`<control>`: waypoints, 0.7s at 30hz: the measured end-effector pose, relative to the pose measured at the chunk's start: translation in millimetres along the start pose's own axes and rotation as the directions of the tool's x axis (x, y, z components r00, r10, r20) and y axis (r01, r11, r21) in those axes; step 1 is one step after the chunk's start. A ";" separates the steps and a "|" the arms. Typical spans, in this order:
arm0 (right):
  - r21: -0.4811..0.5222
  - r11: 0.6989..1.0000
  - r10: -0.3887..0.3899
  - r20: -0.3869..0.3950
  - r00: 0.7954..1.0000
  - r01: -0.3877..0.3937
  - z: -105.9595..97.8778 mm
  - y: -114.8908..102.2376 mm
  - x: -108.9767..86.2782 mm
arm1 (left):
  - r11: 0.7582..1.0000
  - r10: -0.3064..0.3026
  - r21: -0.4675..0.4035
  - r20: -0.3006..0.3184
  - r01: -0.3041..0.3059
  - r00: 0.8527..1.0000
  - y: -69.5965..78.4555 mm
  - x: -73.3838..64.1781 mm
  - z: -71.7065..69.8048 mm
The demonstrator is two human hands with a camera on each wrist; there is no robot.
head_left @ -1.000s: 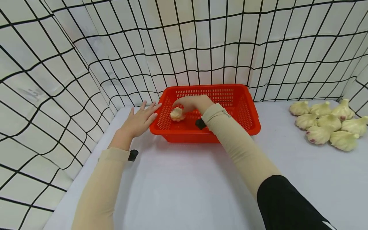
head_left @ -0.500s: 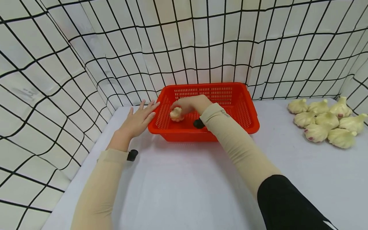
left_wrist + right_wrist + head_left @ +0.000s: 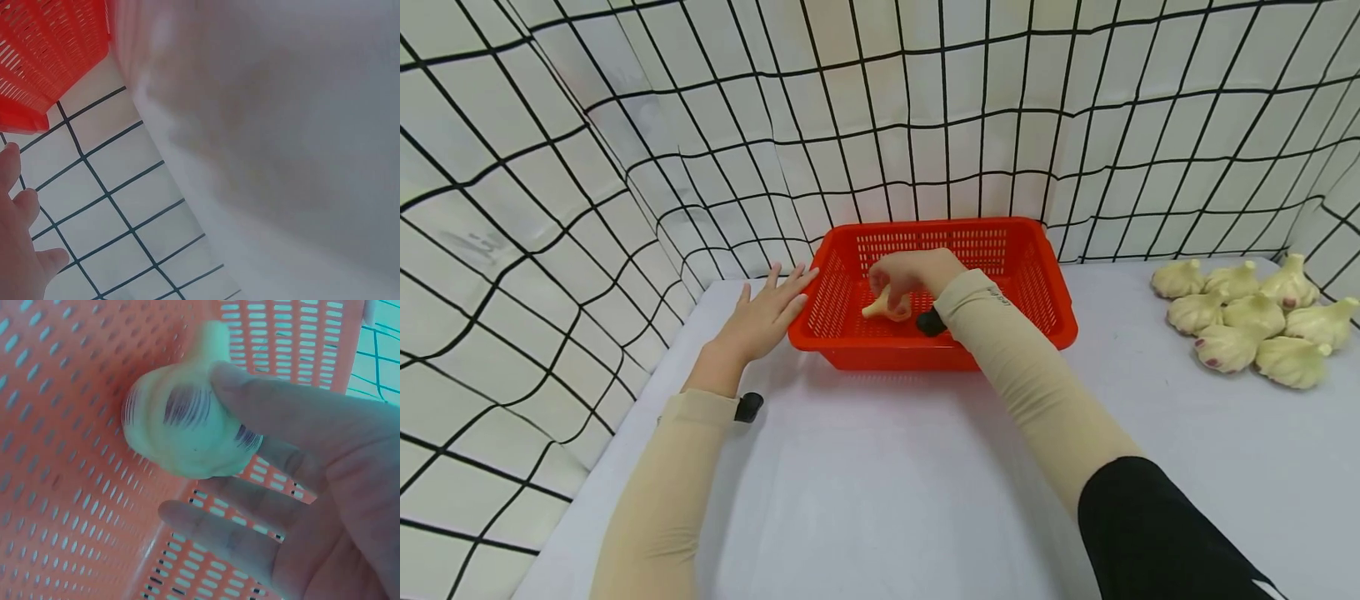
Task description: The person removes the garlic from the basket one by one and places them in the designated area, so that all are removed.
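My right hand (image 3: 913,271) is down in the red plastic basket (image 3: 880,358), holding a garlic bulb (image 3: 876,309) near the left end. In the right wrist view the thumb presses on this pale, purple-streaked bulb (image 3: 181,428) just under its stalk, and the fingers reach round the other side. Part of the bulb is hidden by the hand in the head view. My left hand (image 3: 762,321) lies with straight, spread fingers, fingertips right at the basket's left rim. The left wrist view catches only some of its fingers (image 3: 25,206) below the basket's corner.
Several garlic bulbs (image 3: 1255,315) lie in a cluster on the white table (image 3: 880,483) at the right. A black wire grid (image 3: 947,125) over white panels rises behind the basket and along the left side.
My right hand has shifted slightly right inside the basket. The garlic bulb has moved with it and turned, its stalk now pointing left. My left hand stays put.
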State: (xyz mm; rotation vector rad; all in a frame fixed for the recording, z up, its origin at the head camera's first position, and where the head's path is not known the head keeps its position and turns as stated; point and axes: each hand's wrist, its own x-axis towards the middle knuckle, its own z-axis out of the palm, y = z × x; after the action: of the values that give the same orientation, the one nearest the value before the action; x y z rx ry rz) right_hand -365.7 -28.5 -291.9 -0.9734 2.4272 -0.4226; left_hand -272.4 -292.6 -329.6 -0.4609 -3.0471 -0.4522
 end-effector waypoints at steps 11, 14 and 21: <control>-0.071 0.991 0.113 0.038 0.993 -0.110 -3.0 9.4 -6.3 | 1.000 0.015 -0.006 0.000 -0.015 1.000 1.7 3.6 2.1; -0.089 0.989 0.120 0.059 0.991 -0.114 -3.0 9.9 -6.5 | 1.000 0.013 -0.003 0.010 -0.013 1.000 1.4 2.1 1.1; -0.113 0.989 0.104 0.040 0.994 -0.099 -5.1 12.6 -10.8 | 1.000 0.013 0.007 0.022 -0.013 1.000 -0.1 -1.4 -3.1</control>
State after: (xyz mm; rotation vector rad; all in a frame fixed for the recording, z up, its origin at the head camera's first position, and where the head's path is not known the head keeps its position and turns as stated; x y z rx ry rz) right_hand -368.7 -11.5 -289.8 -0.8898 2.4676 -0.2291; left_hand -271.1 -293.9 -326.8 -0.4881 -3.0643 -0.4386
